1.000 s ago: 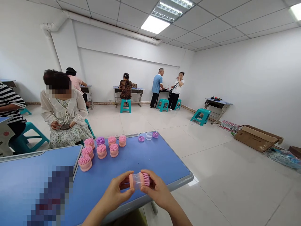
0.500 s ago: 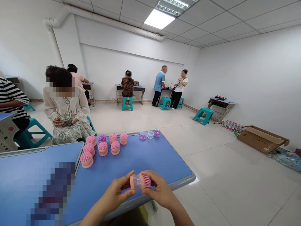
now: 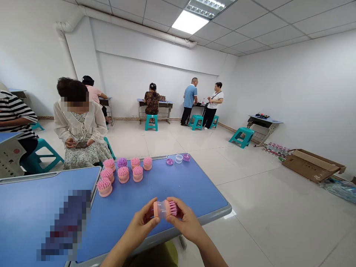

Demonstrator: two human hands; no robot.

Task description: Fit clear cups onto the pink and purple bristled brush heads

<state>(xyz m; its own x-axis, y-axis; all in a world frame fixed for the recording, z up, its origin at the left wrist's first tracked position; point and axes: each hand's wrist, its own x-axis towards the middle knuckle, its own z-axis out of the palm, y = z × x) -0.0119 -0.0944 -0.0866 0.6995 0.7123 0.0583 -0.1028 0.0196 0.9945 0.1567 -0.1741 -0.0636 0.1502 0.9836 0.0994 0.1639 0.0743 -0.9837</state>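
Note:
Between my hands is a pink scrub brush (image 3: 163, 209), lying on its side above the near part of the blue table (image 3: 178, 189). It has a clear middle, peach end rings and pink bristles facing right. My left hand (image 3: 144, 218) grips its peach base end. My right hand (image 3: 183, 218) is closed around the bristle end. Several similar brushes stand upright at the table's left; a front pink brush (image 3: 104, 187) and a purple brush (image 3: 122, 162) are among them. At the far edge lie a purple disc (image 3: 169, 162), a clear cup (image 3: 178, 158) and a purple bristle head (image 3: 186, 157).
Another blue table (image 3: 25, 200) adjoins on the left, bearing a blurred dark item. A person (image 3: 82, 126) sits beyond it holding a phone. Green stools (image 3: 241, 137), an open cardboard box (image 3: 313, 165) and packed bottles (image 3: 275, 149) stand on the floor.
Both hands and the brush have risen slightly, still in the same two-handed grip. The whole view has shifted a little. The person at the back right has lowered their hands.

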